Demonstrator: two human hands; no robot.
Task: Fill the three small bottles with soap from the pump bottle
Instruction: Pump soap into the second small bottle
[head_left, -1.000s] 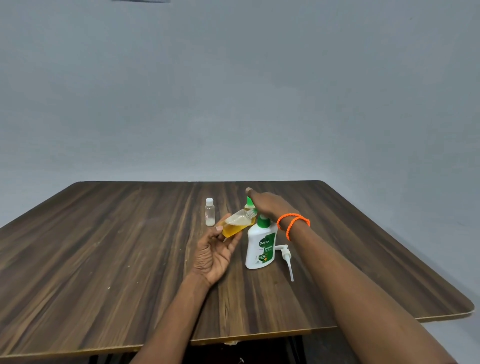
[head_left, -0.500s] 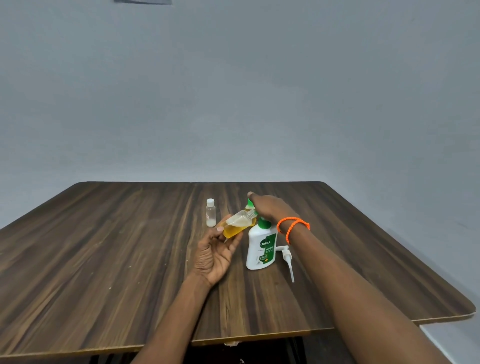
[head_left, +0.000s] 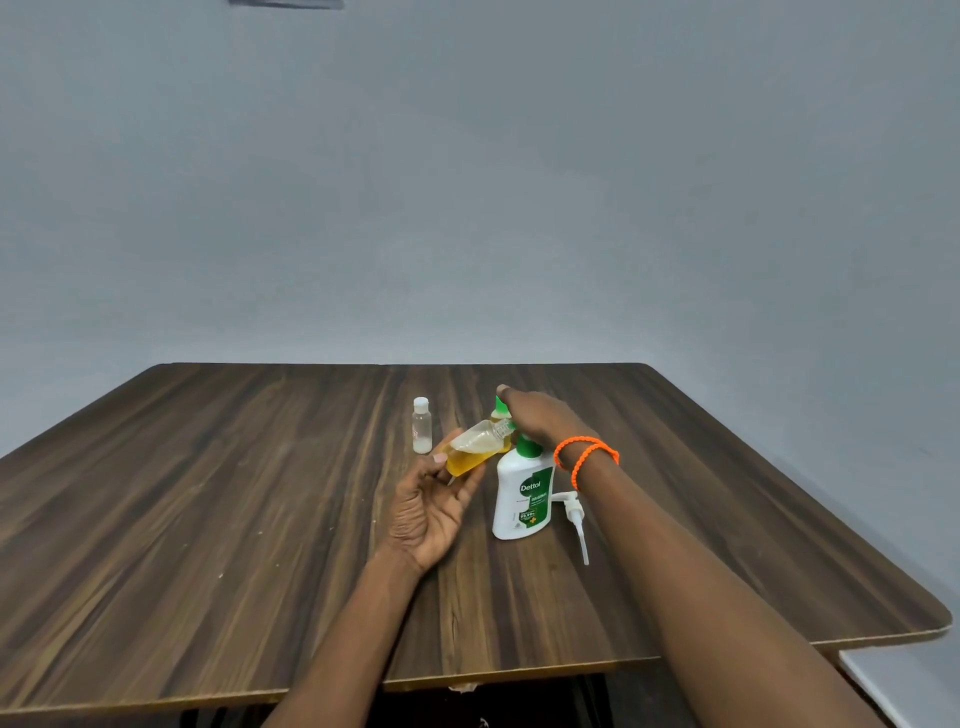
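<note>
My left hand (head_left: 431, 514) holds a small clear bottle (head_left: 474, 450) tilted on its side, about half full of yellow soap, its threaded neck uncapped and pointing right. My right hand (head_left: 543, 418) reaches over the white pump bottle (head_left: 521, 501), and its fingers curl round a green-capped small bottle (head_left: 499, 406) standing behind; most of that bottle is hidden. The pump bottle stands upright with its green neck open. Its white pump head (head_left: 574, 519) lies on the table to the right. A third small bottle (head_left: 422, 426), clear with a white cap, stands to the left.
Everything sits mid-table on a dark wood-grain table (head_left: 208, 519). Its front edge is near my body and its rounded right corner (head_left: 930, 618) is close by. A plain grey wall is behind.
</note>
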